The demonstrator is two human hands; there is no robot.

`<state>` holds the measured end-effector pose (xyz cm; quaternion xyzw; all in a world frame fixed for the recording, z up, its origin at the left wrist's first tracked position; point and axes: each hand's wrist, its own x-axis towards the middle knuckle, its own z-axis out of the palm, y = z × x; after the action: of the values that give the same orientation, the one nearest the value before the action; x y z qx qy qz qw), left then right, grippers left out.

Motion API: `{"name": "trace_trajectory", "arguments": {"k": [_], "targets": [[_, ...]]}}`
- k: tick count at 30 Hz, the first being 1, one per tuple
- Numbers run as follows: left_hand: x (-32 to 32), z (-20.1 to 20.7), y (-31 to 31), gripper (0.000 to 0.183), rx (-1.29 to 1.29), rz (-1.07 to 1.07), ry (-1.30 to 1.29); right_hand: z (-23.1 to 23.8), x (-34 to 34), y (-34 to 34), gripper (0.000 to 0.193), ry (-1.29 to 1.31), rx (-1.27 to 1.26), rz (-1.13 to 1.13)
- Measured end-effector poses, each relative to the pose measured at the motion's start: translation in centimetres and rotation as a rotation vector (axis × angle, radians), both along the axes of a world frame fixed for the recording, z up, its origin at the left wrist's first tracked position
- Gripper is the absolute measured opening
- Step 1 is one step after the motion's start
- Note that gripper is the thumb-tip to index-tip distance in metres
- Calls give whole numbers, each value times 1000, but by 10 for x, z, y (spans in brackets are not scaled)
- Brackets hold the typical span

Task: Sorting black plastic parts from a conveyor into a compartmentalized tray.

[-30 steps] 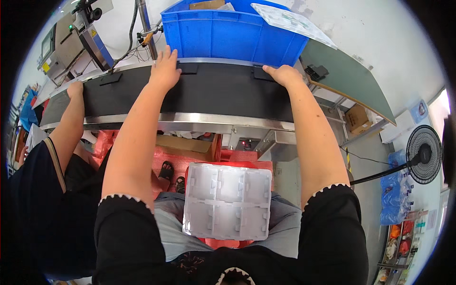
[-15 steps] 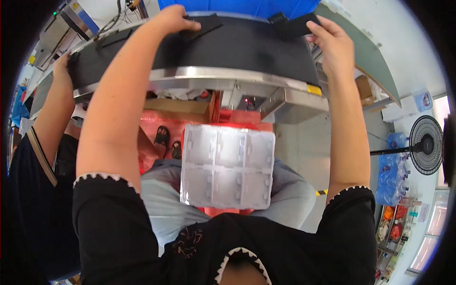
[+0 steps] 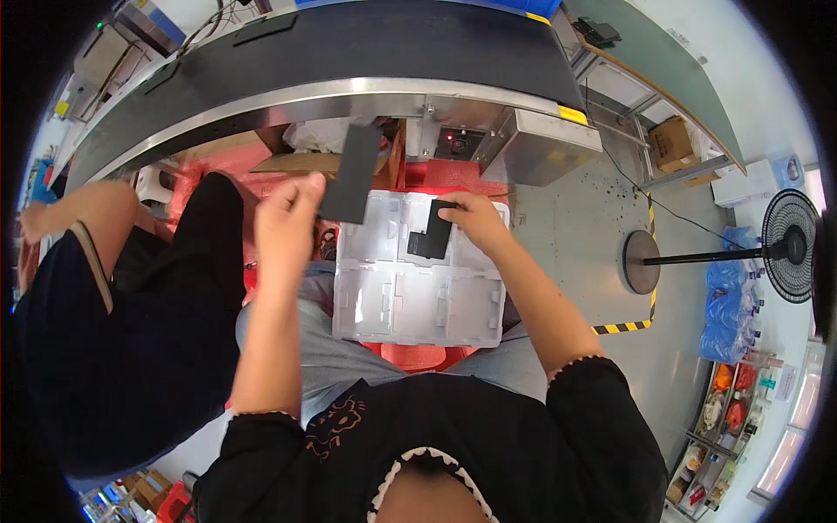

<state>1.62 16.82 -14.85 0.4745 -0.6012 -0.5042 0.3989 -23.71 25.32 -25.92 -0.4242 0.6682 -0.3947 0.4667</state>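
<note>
A clear plastic tray [image 3: 418, 301] with several compartments lies across my lap. My left hand [image 3: 288, 222] holds a flat black rectangular part [image 3: 351, 174] upright above the tray's upper left corner. My right hand [image 3: 478, 222] presses a second black part [image 3: 429, 237] into an upper compartment of the tray. The lower compartments look bare.
A black conveyor belt [image 3: 349, 48] with a steel edge curves across the top, two black parts lying on it at the left. Another person in black sits at my left [image 3: 122, 331]. Red crates are under the belt. A standing fan [image 3: 785, 248] is at the right.
Both hands left the conveyor belt and came down to my lap, each bringing a black part. The view tipped down from the belt to the tray.
</note>
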Motion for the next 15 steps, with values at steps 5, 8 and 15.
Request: {"name": "trace_trajectory", "arguments": {"k": [5,8,15], "targets": [[9,-118,13,27,113,19,-57,-41,15,-18,29,613,-189,130],[19,-180,7,25,27,-53,-329,-36,37,-2,39,893,-291,61],[0,-176,27,28,-506,49,-962,-56,72,57,57,1216,-281,438]]}}
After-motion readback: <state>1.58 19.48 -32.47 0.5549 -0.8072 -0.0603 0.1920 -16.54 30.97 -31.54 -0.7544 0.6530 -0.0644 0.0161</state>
